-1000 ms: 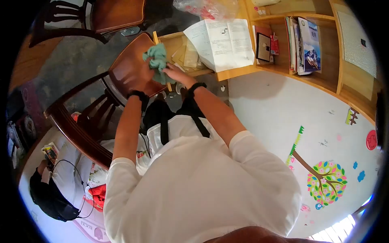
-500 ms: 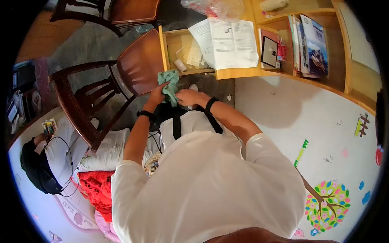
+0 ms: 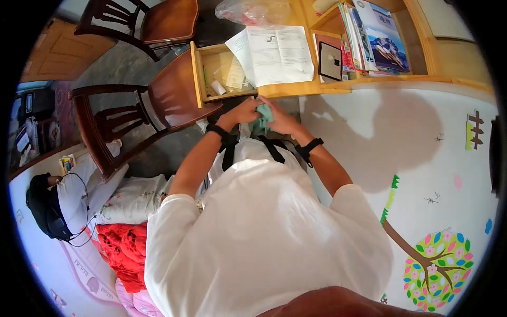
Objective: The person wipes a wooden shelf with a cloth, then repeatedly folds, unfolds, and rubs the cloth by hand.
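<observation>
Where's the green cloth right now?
The green cloth is in the head view's upper middle, between the left hand and right hand, near the open drawer.

Left forearm (image 3: pixel 198 161) extends between 1 and 2 o'clock; right forearm (image 3: pixel 328 168) extends between 10 and 11 o'clock; left hand (image 3: pixel 244 113) and right hand (image 3: pixel 282 120) converge at 12 o'clock, ahead of the torso (image 3: pixel 266 227); fingers of both are curled.

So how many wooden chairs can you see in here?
2. The nearer chair is by the open drawer, to the person's left; the farther chair is beyond it, at the top of the view. Any others could be out of sight.
</observation>
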### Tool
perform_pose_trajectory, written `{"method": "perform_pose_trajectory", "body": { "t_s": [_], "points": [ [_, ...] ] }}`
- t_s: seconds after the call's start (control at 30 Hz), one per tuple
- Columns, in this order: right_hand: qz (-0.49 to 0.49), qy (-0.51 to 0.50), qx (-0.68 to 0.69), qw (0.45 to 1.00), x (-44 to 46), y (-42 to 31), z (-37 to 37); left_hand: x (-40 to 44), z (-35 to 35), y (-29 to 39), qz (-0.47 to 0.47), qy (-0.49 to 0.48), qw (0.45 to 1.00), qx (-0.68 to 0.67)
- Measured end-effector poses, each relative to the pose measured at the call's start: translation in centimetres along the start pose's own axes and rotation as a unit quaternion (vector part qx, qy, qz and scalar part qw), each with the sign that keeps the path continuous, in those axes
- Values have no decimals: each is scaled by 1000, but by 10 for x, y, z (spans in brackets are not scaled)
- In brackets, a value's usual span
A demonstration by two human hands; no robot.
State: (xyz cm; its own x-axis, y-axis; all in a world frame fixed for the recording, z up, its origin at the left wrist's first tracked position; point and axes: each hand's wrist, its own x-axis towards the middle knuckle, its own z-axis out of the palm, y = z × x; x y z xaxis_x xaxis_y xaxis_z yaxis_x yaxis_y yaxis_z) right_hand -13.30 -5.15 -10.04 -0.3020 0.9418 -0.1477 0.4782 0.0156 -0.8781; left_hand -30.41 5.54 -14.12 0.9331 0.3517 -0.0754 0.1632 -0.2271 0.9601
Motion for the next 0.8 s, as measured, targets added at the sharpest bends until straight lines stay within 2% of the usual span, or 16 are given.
{"method": "perform_pose_trajectory", "body": {
  "t_s": [0.07,0.1,0.17,0.3,0.37,0.4,0.47,0.53,0.6,0.63,0.7,0.73,0.77,0.8],
  "points": [
    [108,68,-17,992,-22,7,-21,19,15,22,22,-2,999,26],
    [107,65,-20,992,-35,14,-28,24,27,25,23,1,999,24],
    [134,79,-159,975,-55,33,-37,29,48,25,20,4,996,88],
    [95,79,-201,972,-59,45,-39,28,67,18,-25,9,995,94],
    [57,31,-184,981,-47,54,-40,17,64,15,-91,26,993,67],
    [53,30,-181,982,-41,55,-41,11,60,7,-94,27,993,70],
    [58,-77,-192,977,-28,54,-36,-10,45,-12,-207,70,969,113],
    [32,-95,-229,968,-24,54,-17,-43,21,-19,-289,108,943,124],
    [6,-116,-266,957,-23,59,-1,-91,14,-55,-269,243,919,156],
    [17,-91,-249,964,-22,63,4,-110,10,-60,-275,243,917,156],
    [27,-65,-230,971,-22,70,9,-139,5,-61,-349,258,882,182],
    [99,-57,-195,974,-24,73,9,-141,3,-62,-351,257,881,185],
    [172,-49,-158,971,-28,76,10,-140,5,-62,-316,233,902,177],
    [172,-47,-156,971,-32,69,6,-137,6,-61,-279,209,922,169]
  ]
}}
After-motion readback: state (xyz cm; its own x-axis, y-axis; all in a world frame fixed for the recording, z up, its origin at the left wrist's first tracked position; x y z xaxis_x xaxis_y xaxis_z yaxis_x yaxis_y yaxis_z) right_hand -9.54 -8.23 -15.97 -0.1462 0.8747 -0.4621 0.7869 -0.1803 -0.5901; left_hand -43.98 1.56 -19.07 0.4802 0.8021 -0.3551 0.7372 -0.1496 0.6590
